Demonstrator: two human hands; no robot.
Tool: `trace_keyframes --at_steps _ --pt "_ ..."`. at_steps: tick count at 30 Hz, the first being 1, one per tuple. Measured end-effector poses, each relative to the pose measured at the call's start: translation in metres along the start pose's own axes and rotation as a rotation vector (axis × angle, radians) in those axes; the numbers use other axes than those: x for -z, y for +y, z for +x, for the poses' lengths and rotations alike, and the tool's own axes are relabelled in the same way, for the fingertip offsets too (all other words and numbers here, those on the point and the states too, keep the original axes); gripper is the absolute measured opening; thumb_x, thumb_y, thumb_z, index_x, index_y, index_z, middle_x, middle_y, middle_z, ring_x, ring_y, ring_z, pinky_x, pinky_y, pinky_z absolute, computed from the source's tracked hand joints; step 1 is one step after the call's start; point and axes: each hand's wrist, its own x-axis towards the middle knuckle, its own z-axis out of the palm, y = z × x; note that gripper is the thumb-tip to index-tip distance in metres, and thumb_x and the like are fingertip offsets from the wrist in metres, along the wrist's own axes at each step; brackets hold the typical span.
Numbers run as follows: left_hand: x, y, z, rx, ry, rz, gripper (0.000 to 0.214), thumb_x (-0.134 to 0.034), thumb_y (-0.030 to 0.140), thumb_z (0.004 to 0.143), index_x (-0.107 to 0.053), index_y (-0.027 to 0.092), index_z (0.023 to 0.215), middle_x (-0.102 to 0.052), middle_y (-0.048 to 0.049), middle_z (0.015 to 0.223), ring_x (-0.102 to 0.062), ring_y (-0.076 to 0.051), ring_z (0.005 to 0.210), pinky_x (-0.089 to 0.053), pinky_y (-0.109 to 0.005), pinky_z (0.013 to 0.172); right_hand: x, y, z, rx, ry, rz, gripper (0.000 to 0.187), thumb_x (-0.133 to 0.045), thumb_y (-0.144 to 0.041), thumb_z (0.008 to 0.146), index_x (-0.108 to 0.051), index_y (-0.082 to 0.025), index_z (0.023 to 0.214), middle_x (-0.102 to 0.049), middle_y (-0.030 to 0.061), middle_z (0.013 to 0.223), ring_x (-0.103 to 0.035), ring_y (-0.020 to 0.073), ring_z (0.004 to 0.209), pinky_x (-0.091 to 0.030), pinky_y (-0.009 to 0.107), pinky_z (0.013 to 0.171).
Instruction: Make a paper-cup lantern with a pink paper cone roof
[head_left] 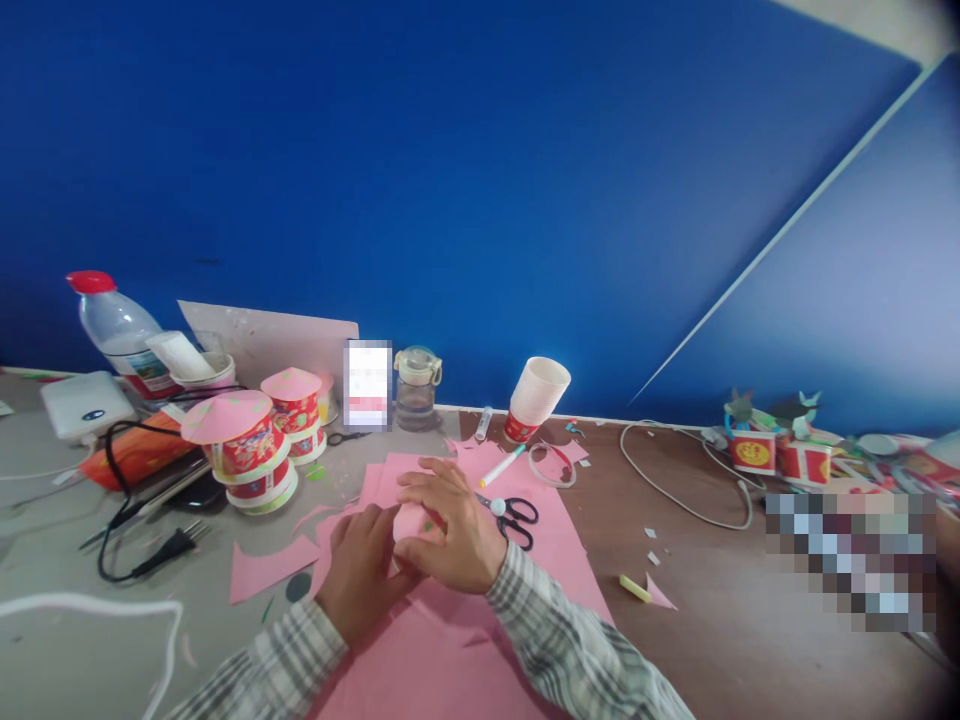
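Observation:
Over the pink paper sheets (525, 620), my two hands close round a small pink paper piece (409, 522) with a green mark on it. My left hand (366, 560) grips its left side and lower edge. Curved over its top and right side is my right hand (454, 525). The fingers cover most of the piece, so its full shape is hidden. Black-handled scissors (517, 518) lie just right of my right hand, beside a marker (501, 467) with a green end. Two red patterned paper-cup models (251, 450) with pink cone tops stand to the left.
A tilted stack of paper cups (541, 385) stands behind the sheets, near a clear ring (553, 466). A lidded glass jar (417, 390) and a bottle (124, 330) line the wall. A black plug (169, 550) lies left. More cup models (754, 450) sit right.

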Motion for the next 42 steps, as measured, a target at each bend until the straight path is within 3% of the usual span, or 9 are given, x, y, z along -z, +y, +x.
trace_keyframes --at_steps 4,7,15,18,23,26,31,35,42 --pt "0.004 0.003 0.001 0.034 -0.036 -0.003 0.022 -0.061 0.033 0.049 -0.051 0.028 0.067 -0.047 0.0103 0.055 -0.051 -0.017 0.056 -0.037 -0.032 0.057 -0.001 0.000 0.001 -0.021 -0.033 0.004 0.030 -0.073 -0.023 0.065 -0.065 -0.031 0.093 -0.068 -0.0030 0.107 -0.041 0.0280 0.123 -0.026 0.051 0.106" --pt "0.005 0.004 0.002 0.036 -0.038 -0.010 0.020 -0.062 0.034 0.049 -0.049 0.028 0.061 -0.045 0.0111 0.054 -0.049 -0.016 0.054 -0.036 -0.032 0.056 0.001 0.000 0.003 -0.045 -0.053 0.013 0.029 -0.072 -0.022 0.066 -0.065 -0.031 0.093 -0.069 -0.0036 0.106 -0.041 0.0277 0.123 -0.024 0.051 0.107" --pt "0.001 0.003 0.001 0.010 0.008 -0.011 0.035 -0.066 0.045 0.043 -0.050 0.027 0.069 -0.048 0.0096 0.057 -0.050 -0.018 0.056 -0.039 -0.034 0.059 0.004 0.002 -0.004 -0.045 -0.049 0.045 0.041 -0.064 -0.029 0.075 -0.054 -0.030 0.116 -0.062 0.0010 0.120 -0.041 0.0279 0.126 -0.031 0.050 0.105" --pt "0.000 0.002 0.001 -0.011 0.027 -0.007 0.040 -0.065 0.042 0.045 -0.051 0.027 0.078 -0.049 0.0089 0.059 -0.051 -0.019 0.058 -0.039 -0.035 0.060 0.001 0.003 -0.005 -0.005 -0.017 0.002 0.043 -0.062 -0.025 0.076 -0.053 -0.029 0.117 -0.062 0.0025 0.119 -0.043 0.0284 0.124 -0.031 0.050 0.105" --pt "-0.001 0.000 0.001 -0.002 0.015 0.009 0.028 -0.064 0.038 0.046 -0.049 0.027 0.067 -0.048 0.0091 0.058 -0.051 -0.018 0.057 -0.038 -0.033 0.059 -0.002 0.004 -0.005 0.026 -0.005 -0.025 0.045 -0.055 -0.016 0.076 -0.051 -0.029 0.119 -0.062 0.0019 0.119 -0.045 0.0268 0.122 -0.032 0.049 0.105" --pt "-0.001 0.000 0.000 0.000 0.016 -0.005 0.033 -0.065 0.038 0.046 -0.050 0.027 0.074 -0.047 0.0093 0.059 -0.051 -0.018 0.058 -0.038 -0.034 0.060 -0.002 0.003 -0.006 0.016 -0.008 -0.039 0.045 -0.052 -0.014 0.077 -0.051 -0.029 0.120 -0.061 0.0014 0.119 -0.045 0.0268 0.123 -0.031 0.050 0.105" --pt "-0.002 -0.001 -0.001 0.002 0.015 -0.001 0.046 -0.061 0.031 0.049 -0.049 0.030 0.093 -0.050 0.0084 0.061 -0.053 -0.020 0.062 -0.039 -0.037 0.065 -0.003 0.002 -0.008 0.020 0.003 -0.049 0.048 -0.060 -0.030 0.077 -0.048 -0.024 0.122 -0.059 0.0071 0.122 -0.044 0.0306 0.123 -0.032 0.053 0.104" --pt "-0.002 -0.001 -0.002 0.000 0.014 0.025 0.046 -0.059 0.027 0.049 -0.049 0.030 0.094 -0.052 0.0069 0.064 -0.054 -0.021 0.064 -0.040 -0.038 0.066 -0.004 0.001 -0.008 0.007 0.054 -0.048 0.053 -0.065 -0.034 0.072 -0.050 -0.022 0.121 -0.062 0.0074 0.117 -0.047 0.0296 0.120 -0.034 0.049 0.103" --pt "-0.003 -0.003 -0.001 -0.015 0.008 0.039 0.049 -0.059 0.027 0.048 -0.048 0.029 0.096 -0.054 0.0057 0.066 -0.055 -0.022 0.068 -0.041 -0.038 0.065 -0.007 0.002 -0.007 0.016 0.100 -0.066 0.047 -0.073 -0.034 0.064 -0.059 -0.023 0.107 -0.067 0.0036 0.104 -0.050 0.0275 0.112 -0.038 0.042 0.099"
